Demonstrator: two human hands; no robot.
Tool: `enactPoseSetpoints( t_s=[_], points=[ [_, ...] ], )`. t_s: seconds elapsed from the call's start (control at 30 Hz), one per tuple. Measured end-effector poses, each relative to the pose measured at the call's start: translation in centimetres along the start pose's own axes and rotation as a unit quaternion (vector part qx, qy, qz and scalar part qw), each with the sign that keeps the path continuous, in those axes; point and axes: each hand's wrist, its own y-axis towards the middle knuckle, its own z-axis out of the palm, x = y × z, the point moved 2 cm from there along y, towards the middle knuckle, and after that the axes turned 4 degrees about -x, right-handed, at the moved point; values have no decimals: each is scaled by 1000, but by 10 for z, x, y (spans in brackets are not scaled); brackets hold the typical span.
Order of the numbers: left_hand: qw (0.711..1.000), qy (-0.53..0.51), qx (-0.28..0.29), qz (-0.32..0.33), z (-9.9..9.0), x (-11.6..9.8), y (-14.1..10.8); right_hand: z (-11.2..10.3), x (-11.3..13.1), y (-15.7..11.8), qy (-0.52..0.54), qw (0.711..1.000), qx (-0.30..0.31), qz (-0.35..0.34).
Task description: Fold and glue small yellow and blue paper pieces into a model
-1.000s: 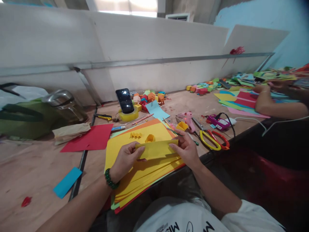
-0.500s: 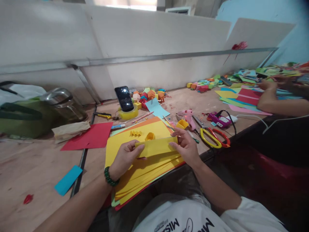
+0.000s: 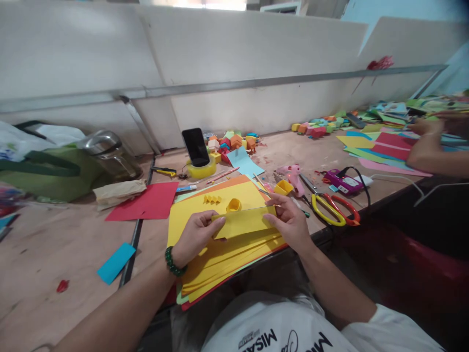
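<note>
Strip of yellow paper (image 3: 245, 223) pinched by left hand (image 3: 198, 233) at nine o'clock, right hand (image 3: 291, 222) at three; hold unchanged over the last second, so work seems paused; it is above yellow sheets (image 3: 220, 256), folded cup (image 3: 233, 206) at eleven, scissors (image 3: 331, 207) at three

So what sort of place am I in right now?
Most likely a paper-craft workspace, perhaps a small workshop: a yellow paper strip is held over a stack of coloured paper, with a pink glue gun nearby.
</note>
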Motion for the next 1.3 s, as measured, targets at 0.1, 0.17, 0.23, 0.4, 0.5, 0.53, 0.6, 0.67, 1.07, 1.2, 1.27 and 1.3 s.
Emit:
enactPoseSetpoints(
  t_s=[0.1,0.17,0.23,0.4,0.5,0.53,0.6,0.67,1.07,1.2,1.27,1.3],
  points=[
    [1000,-3,-1,2,1,-1,0,0,1,0,-5,1000,-2,-7],
    [1000,-2,-2,3,1,-3,-1,0,3,0,-12,1000,0,-11],
    [1000,0,-2,5,2,-4,-3,1,4,0,-17,1000,-2,-12],
    [1000,14,0,18,3,-6,-4,2,6,0,-9,1000,-6,-11],
    [997,60,-5,39,-1,-6,-4,3,6,0,-12,1000,3,-10],
    [995,85,-6,48,-2,-6,-3,3,6,0,-14,1000,6,-11],
    [990,130,-2,56,-4,-5,-1,3,6,0,-19,1000,15,-15],
    [986,158,12,49,-5,-4,0,3,4,0,-31,999,28,-20],
    [991,110,42,-65,-6,-6,1,17,48,-14,-316,868,147,-354],
    [993,93,57,-51,-6,-8,1,26,52,-17,-360,808,217,-413],
    [990,117,69,-46,-7,-7,1,27,48,-15,-352,802,239,-418],
    [986,141,76,-44,-7,-6,0,28,46,-15,-352,799,249,-420]
  ],
)
